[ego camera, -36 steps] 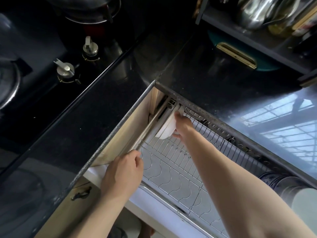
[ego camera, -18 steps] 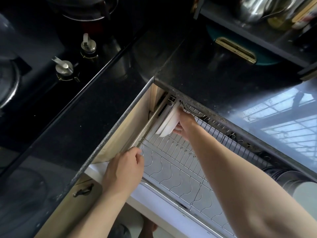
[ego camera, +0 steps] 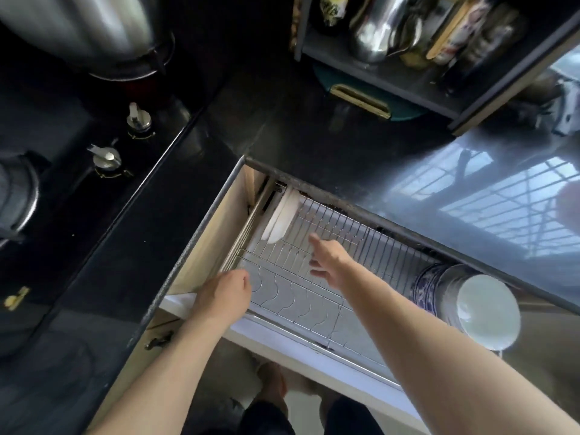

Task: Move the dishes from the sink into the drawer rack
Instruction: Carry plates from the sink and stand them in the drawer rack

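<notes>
Your right hand (ego camera: 329, 262) hangs over the rack (ego camera: 314, 277), fingers (ego camera: 315, 241) loosely spread and holding nothing, pointing toward 11 o'clock. Two white plates (ego camera: 282, 221) stand on edge in the rack's far left corner, at 11 o'clock from that hand and apart from it. Your left hand (ego camera: 224, 296) rests on the drawer's near left corner at 8 o'clock from the right one, fingers curled over the rail; whether they grip it you cannot tell. At 3 o'clock in the rack, bowls (ego camera: 470, 302) lie stacked on their sides, a white one nearest you, blue-patterned ones behind. The black tabletop (ego camera: 345, 152) overhangs the rack's back edge. Stove knobs (ego camera: 105, 157) sit at 9 o'clock, a shelf (ego camera: 392, 80) with a kettle (ego camera: 376, 29) at 12
</notes>
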A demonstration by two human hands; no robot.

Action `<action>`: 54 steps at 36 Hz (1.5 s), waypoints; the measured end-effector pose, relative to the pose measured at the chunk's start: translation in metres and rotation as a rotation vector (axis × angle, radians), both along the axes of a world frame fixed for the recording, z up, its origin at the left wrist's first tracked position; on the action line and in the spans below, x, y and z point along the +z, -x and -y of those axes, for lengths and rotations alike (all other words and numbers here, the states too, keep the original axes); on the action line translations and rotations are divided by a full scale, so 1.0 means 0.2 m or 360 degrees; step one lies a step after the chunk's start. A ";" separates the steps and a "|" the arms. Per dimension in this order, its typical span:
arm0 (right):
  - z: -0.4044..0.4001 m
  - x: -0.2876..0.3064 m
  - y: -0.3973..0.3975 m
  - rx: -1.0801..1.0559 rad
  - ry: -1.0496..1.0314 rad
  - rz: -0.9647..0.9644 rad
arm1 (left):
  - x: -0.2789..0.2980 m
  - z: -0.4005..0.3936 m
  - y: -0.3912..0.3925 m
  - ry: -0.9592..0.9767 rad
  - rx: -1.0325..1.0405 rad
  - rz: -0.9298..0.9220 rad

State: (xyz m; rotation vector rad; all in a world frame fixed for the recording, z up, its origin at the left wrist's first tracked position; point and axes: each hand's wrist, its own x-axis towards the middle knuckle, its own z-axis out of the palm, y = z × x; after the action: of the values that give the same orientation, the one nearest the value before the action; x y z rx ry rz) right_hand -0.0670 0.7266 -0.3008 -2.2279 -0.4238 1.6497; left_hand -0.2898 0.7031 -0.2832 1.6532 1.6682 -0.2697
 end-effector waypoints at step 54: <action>5.12 1.25 -2.03 -0.2594 -0.0441 0.0899 | 1.15 3.66 -3.55 0.0736 -0.2142 0.0787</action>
State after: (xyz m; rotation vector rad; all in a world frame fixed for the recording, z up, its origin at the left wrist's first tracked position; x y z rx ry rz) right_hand 0.3396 -0.2980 -0.0517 -1.7125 0.8236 0.0936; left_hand 0.4205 -0.0283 -0.0533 1.9762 -0.0640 -0.7286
